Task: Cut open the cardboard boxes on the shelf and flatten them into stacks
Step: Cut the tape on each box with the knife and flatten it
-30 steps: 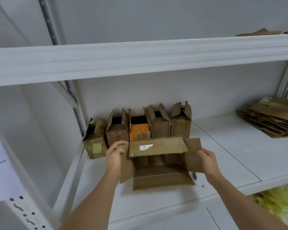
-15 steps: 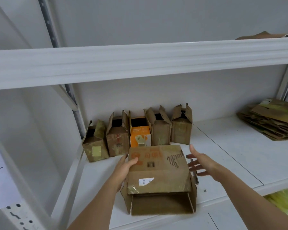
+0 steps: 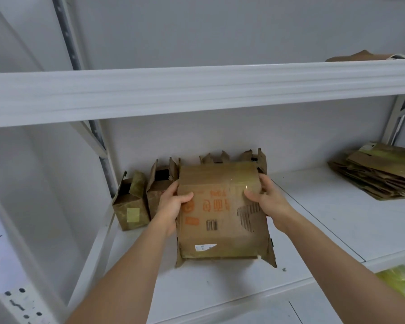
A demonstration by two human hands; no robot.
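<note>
A brown corrugated cardboard box (image 3: 220, 213) stands near the front of the white shelf (image 3: 313, 230), gripped on both sides by a person's bare hands. The left hand (image 3: 173, 206) clasps the box's left edge, thumb pressed on the facing panel and fingers wrapped behind it. The right hand (image 3: 267, 202) clasps the right edge the same way, thumb on the front and fingers curled round the back. The panel facing the camera is flat and scuffed, printed with orange characters, an orange round logo, a small black barcode and a white label near its lower edge. On its right side the outer paper is torn away, baring ribbed fluting. Ragged flaps stick out at the box's lower corners and touch the shelf.

Behind it, along the far wall, stands a row of small upright boxes (image 3: 131, 202) with their top flaps raised; the leftmost carries a pale yellow square sticker, and those further right are mostly hidden behind the held box, only their flap tips showing. At the far right of the shelf lies a stack of flattened cardboard (image 3: 379, 174), its layers uneven and frayed at the edges. The upper shelf beam (image 3: 197, 90) is smooth white metal, and a piece of brown cardboard (image 3: 360, 57) rests on top of it at the right.
</note>
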